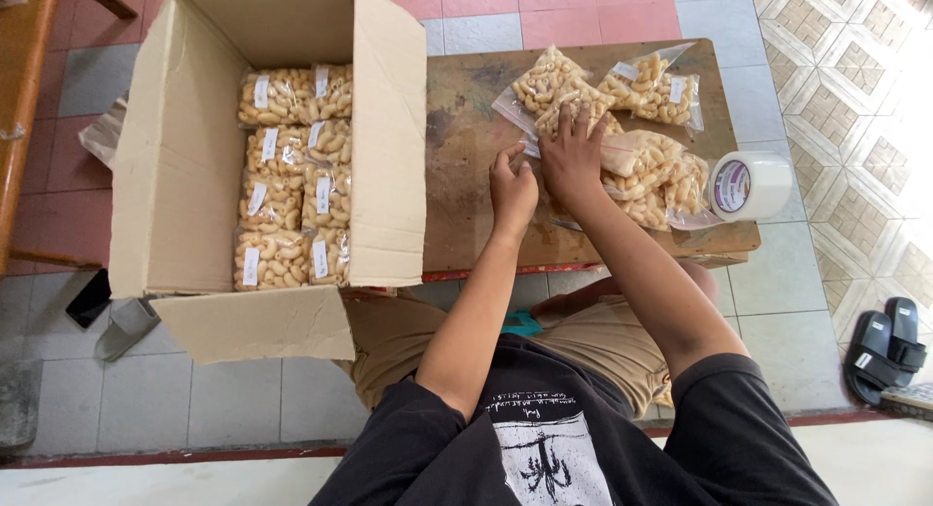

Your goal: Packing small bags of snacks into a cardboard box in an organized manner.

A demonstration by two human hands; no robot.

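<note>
centre-right of frame, on worn wooden table (466,224): clear plastic bag of pale curled crackers (556,93). right hand (571,156) spread flat on it, left hand (511,188) curled, pinching its corner. probably light, crinkly, slippery, contents brittle; best gripped at sealed edge.

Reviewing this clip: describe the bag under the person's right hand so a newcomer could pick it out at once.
Start at the small wooden table right of the open cardboard box. Clear snack bags lie heaped on its far right side; the right hand lies flat on one bag at the heap's left edge. Unlike its neighbours, its corner points toward the box.
</note>
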